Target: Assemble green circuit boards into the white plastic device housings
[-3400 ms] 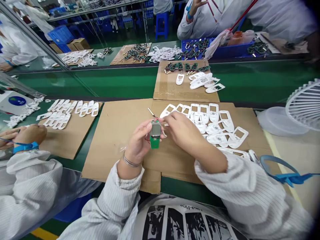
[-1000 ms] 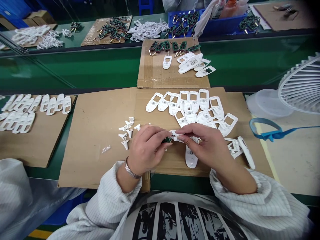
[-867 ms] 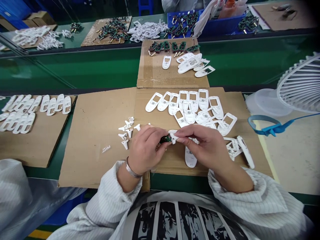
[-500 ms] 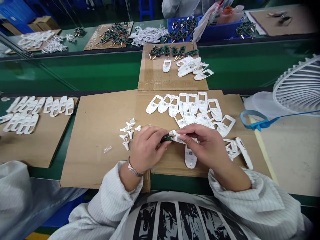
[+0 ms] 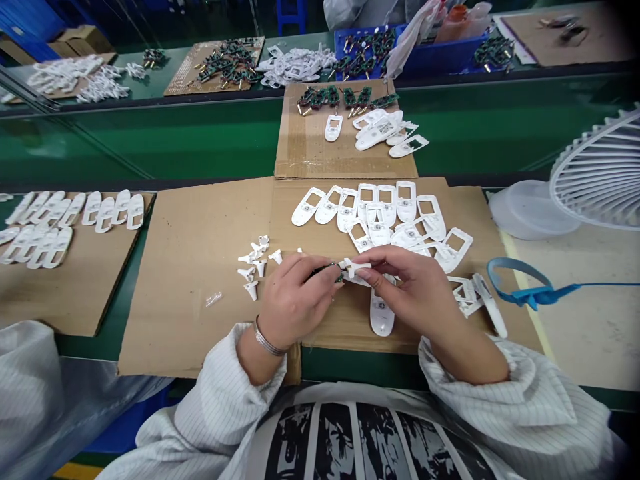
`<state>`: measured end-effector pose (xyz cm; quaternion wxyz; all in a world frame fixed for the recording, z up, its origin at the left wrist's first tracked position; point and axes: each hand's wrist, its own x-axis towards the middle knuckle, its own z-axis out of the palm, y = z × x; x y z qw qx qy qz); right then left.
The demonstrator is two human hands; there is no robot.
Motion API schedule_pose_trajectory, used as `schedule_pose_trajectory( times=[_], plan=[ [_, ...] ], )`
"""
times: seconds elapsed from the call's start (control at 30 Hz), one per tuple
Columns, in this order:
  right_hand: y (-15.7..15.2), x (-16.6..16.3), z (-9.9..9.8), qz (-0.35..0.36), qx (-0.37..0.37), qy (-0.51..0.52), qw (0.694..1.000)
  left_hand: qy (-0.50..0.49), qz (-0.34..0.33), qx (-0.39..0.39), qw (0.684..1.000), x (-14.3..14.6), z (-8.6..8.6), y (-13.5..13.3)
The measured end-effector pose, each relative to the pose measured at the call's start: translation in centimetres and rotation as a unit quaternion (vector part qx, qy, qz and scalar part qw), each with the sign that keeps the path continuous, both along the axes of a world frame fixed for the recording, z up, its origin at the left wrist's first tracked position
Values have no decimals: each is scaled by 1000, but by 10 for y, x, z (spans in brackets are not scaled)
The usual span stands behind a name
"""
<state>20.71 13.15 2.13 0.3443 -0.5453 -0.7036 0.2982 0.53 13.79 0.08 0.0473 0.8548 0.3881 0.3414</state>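
Observation:
My left hand (image 5: 295, 300) is closed on a small green circuit board (image 5: 331, 271), of which only an edge shows between the fingers. My right hand (image 5: 415, 287) pinches a small white plastic piece (image 5: 354, 267) against the board's end. Both hands hover low over the brown cardboard sheet (image 5: 200, 267). Under my right hand lies a white oval shell (image 5: 381, 319). A cluster of small white cone-shaped caps (image 5: 255, 263) sits just left of my left hand. Several white shells with window cut-outs (image 5: 385, 213) lie behind my hands.
A blue wrist strap (image 5: 525, 287) lies at the right, next to a white fan grille (image 5: 600, 180) and a clear lid (image 5: 530, 210). More white shells (image 5: 70, 220) rest on cardboard at left. Boards and shells (image 5: 360, 113) sit on cardboard on the green belt.
I have lowered the green board from in front of me to just above the cardboard. My right hand has brought a white piece to its end. The view tilted down.

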Motion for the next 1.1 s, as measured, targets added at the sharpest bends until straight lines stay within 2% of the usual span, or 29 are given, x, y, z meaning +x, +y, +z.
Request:
schedule_pose_trajectory(
  times=[0.2, 0.4, 0.53, 0.67, 0.77, 0.93, 1.1],
  plan=[
    [0, -1, -4, 9, -15, 77, 997, 11, -10, 34, 999, 0, 2, 0],
    [1, 3, -1, 17, 26, -21, 999, 7, -16, 35, 999, 1, 3, 0],
    [2, 3, 1, 38, 21, -47, 998, -1, -24, 33, 999, 2, 4, 0],
    [1, -1, -1, 37, 61, -79, 994, -2, -32, 44, 999, 3, 5, 0],
    [-2, -2, 0, 12, 68, -43, 997, 0, -28, 38, 999, 3, 4, 0],
    [-3, 5, 2, 11, 15, 13, 1000, -16, -35, 15, 999, 2, 1, -1],
    [-1, 6, -1, 2, 36, 9, 999, -63, -50, 12, 997, 4, 2, -1]
  ],
)
